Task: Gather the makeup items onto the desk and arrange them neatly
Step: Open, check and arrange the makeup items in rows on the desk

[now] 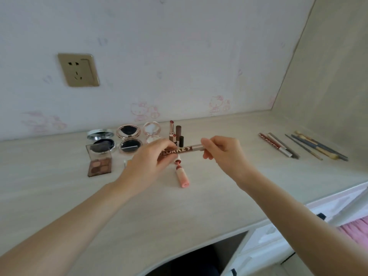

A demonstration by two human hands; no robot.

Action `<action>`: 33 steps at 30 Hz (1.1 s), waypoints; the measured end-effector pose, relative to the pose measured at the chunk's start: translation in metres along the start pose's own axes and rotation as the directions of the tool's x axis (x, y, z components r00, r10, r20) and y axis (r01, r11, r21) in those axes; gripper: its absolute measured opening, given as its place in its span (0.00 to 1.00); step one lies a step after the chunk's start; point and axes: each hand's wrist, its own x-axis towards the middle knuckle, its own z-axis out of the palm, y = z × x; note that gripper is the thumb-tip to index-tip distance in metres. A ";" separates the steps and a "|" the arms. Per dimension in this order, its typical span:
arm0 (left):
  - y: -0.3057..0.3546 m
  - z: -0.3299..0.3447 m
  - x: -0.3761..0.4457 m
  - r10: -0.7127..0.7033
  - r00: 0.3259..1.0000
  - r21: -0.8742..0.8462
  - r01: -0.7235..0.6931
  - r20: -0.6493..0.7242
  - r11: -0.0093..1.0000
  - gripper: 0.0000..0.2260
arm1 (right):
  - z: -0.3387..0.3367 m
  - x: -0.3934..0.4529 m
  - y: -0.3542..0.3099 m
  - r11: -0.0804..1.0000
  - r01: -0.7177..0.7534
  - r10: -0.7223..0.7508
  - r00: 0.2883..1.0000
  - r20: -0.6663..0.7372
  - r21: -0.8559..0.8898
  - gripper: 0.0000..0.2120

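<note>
Both hands hold a brown lettered makeup pencil (183, 150) level above the desk (179, 206). My left hand (151, 158) grips its left end, and my right hand (223, 150) pinches its silver right end. Below it lies a pink lip-gloss tube (182, 177), its applicator pulled out at the far end. Behind stand three open compacts (129, 139) and upright lipsticks (176, 132). An open eyeshadow palette (99, 165) sits at the left. At the right lie more pencils (278, 145) and several brushes (316, 146).
A wall with a power socket (78, 69) backs the desk, and a side panel (328, 76) closes its right end. The desk's front edge curves over a dark knee space (199, 259). White drawers (298, 236) and pink fabric (356, 230) lie at the lower right.
</note>
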 end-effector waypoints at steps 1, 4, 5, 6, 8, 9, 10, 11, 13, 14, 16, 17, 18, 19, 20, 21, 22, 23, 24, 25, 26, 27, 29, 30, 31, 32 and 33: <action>-0.003 -0.007 -0.008 -0.007 1.000 0.003 0.007 -0.011 1.000 0.07 | 0.008 -0.002 -0.003 1.000 -0.006 0.006 1.000 0.024 0.006 0.16; -0.012 -0.027 -0.035 -0.081 0.994 -0.035 0.079 -0.071 0.996 0.06 | 0.034 -0.007 -0.010 0.998 -0.039 0.034 0.995 0.091 0.057 0.18; -0.015 -0.032 -0.044 -0.119 0.988 -0.062 0.113 -0.103 0.992 0.05 | 0.043 -0.009 -0.011 0.995 -0.051 0.042 0.994 0.104 0.086 0.19; -0.018 -0.036 -0.051 -0.161 0.978 -0.100 0.148 -0.132 0.984 0.05 | 0.051 -0.011 -0.011 0.992 -0.063 0.050 0.992 0.116 0.113 0.19; -0.024 -0.041 -0.064 -0.247 0.956 -0.191 0.215 -0.160 0.958 0.05 | 0.066 -0.015 -0.012 0.984 -0.094 0.074 0.988 0.137 0.154 0.19; -0.027 -0.044 -0.070 -0.279 0.945 -0.214 0.240 -0.174 0.947 0.06 | 0.074 -0.016 -0.013 0.980 -0.110 0.085 0.985 0.148 0.166 0.19; -0.031 -0.045 -0.076 -0.298 0.935 -0.217 0.256 -0.191 0.942 0.06 | 0.082 -0.017 -0.013 0.976 -0.124 0.096 0.983 0.157 0.179 0.19; -0.034 -0.046 -0.080 -0.310 0.927 -0.209 0.267 -0.212 0.941 0.07 | 0.090 -0.018 -0.013 0.970 -0.141 0.109 0.981 0.162 0.197 0.18; -0.042 -0.048 -0.089 -0.332 0.905 -0.185 0.290 -0.266 0.939 0.07 | 0.105 -0.019 -0.014 0.947 -0.176 0.133 0.976 0.170 0.268 0.17; -0.044 -0.049 -0.091 -0.335 0.895 -0.180 0.292 -0.294 0.939 0.08 | 0.112 -0.020 -0.014 0.930 -0.190 0.141 0.975 0.173 0.316 0.15; -0.047 -0.052 -0.093 -0.316 0.886 -0.172 0.271 -0.340 0.947 0.09 | 0.122 -0.023 -0.014 0.897 -0.198 0.141 0.975 0.170 0.395 0.12; -0.048 -0.053 -0.094 -0.294 0.887 -0.157 0.253 -0.356 0.955 0.10 | 0.125 -0.024 -0.012 0.890 -0.189 0.132 0.978 0.163 0.416 0.11; -0.048 -0.054 -0.095 -0.269 0.891 -0.134 0.235 -0.366 0.963 0.10 | 0.128 -0.026 -0.011 0.886 -0.176 0.120 0.981 0.155 0.429 0.10; -0.050 -0.054 -0.097 -0.248 0.895 -0.112 0.222 -0.370 0.969 0.10 | 0.130 -0.028 -0.009 0.882 -0.165 0.110 0.983 0.147 0.442 0.09; -0.051 -0.054 -0.099 -0.238 0.900 -0.099 0.217 -0.365 0.971 0.10 | 0.131 -0.030 -0.008 0.880 -0.156 0.103 0.985 0.140 0.449 0.09; -0.053 -0.053 -0.100 -0.233 0.906 -0.088 0.216 -0.354 0.972 0.10 | 0.132 -0.031 -0.007 0.884 -0.144 0.094 0.987 0.131 0.445 0.08; -0.055 -0.052 -0.101 -0.223 0.914 -0.072 0.211 -0.339 0.975 0.10 | 0.132 -0.033 -0.006 0.892 -0.126 0.083 0.989 0.119 0.433 0.07; -0.056 -0.051 -0.101 -0.201 0.925 -0.048 0.196 -0.321 0.979 0.10 | 0.132 -0.034 -0.005 0.902 -0.106 0.067 0.992 0.106 0.419 0.06; -0.056 -0.050 -0.102 -0.171 0.938 -0.016 0.175 -0.301 0.984 0.10 | 0.131 -0.035 -0.005 0.910 -0.085 0.050 0.994 0.096 0.406 0.05; -0.056 -0.049 -0.101 -0.139 0.950 0.020 0.151 -0.280 0.988 0.10 | 0.130 -0.036 -0.005 0.918 -0.064 0.029 0.995 0.093 0.391 0.05; -0.055 -0.048 -0.101 -0.107 0.959 0.061 0.127 -0.261 0.990 0.09 | 0.130 -0.038 -0.005 0.926 -0.040 0.004 0.995 0.096 0.376 0.04; -0.054 -0.047 -0.101 -0.077 0.966 0.102 0.105 -0.247 0.989 0.09 | 0.129 -0.039 -0.006 0.931 -0.011 -0.028 0.994 0.102 0.365 0.04; -0.052 -0.045 -0.102 -0.035 0.971 0.164 0.075 -0.235 0.984 0.08 | 0.129 -0.041 -0.008 0.933 0.047 -0.086 0.992 0.094 0.356 0.04; -0.051 -0.044 -0.103 -0.021 0.972 0.182 0.065 -0.232 0.981 0.08 | 0.129 -0.041 -0.009 0.937 0.076 -0.107 0.991 0.075 0.341 0.06; -0.051 -0.044 -0.103 -0.013 0.973 0.189 0.058 -0.230 0.980 0.09 | 0.129 -0.042 -0.009 0.942 0.103 -0.127 0.990 0.053 0.321 0.08; -0.051 -0.045 -0.103 -0.011 0.974 0.189 0.055 -0.228 0.980 0.09 | 0.129 -0.042 -0.009 0.943 0.125 -0.143 0.989 0.036 0.309 0.09; -0.050 -0.045 -0.102 -0.014 0.974 0.186 0.057 -0.225 0.981 0.10 | 0.129 -0.042 -0.009 0.941 0.140 -0.155 0.988 0.025 0.309 0.11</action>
